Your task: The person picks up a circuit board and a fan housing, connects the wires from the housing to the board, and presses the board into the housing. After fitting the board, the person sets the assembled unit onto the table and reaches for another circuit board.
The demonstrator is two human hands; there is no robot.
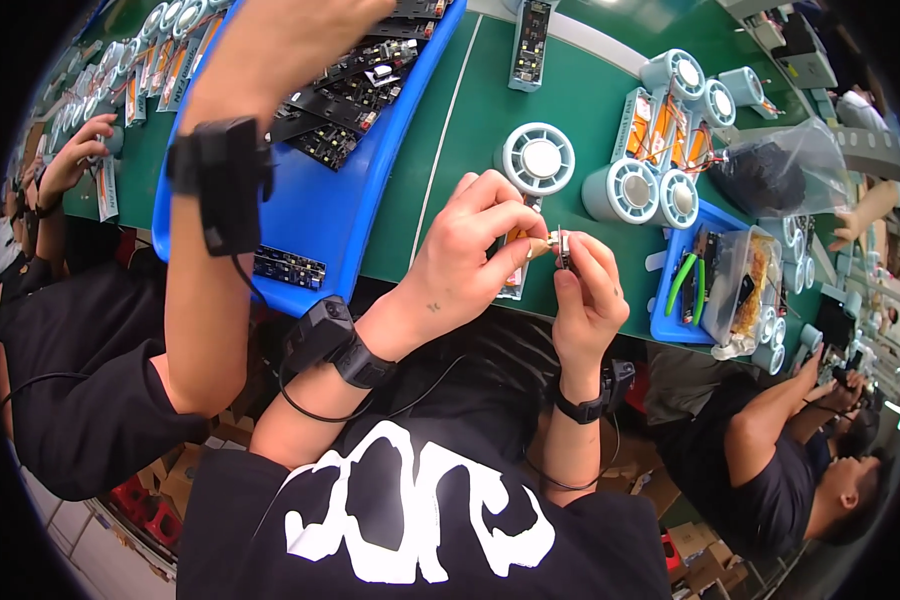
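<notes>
My left hand [457, 262] is closed in a pinch, its thumb and forefinger on a small pale connector [553, 241]. Right against it, my right hand [591, 298] grips a small dark circuit board [565, 255], seen nearly edge-on, between thumb and fingers. The two fingertips almost touch. Just beyond lies a handheld fan [539, 158] with a round pale blue grille. Its open handle, with an orange part [516, 236] inside, is mostly hidden below my left hand. Fine wires at the fingertips are too small to follow.
A blue tray [370, 215] of dark circuit boards [335, 110] stands left, with a co-worker's arm [205, 260] across it. Several fans [634, 190] lie at right, near a blue bin [667, 318] with green-handled pliers [682, 285] and a plastic bag [785, 165]. Another fan handle [530, 45] lies ahead.
</notes>
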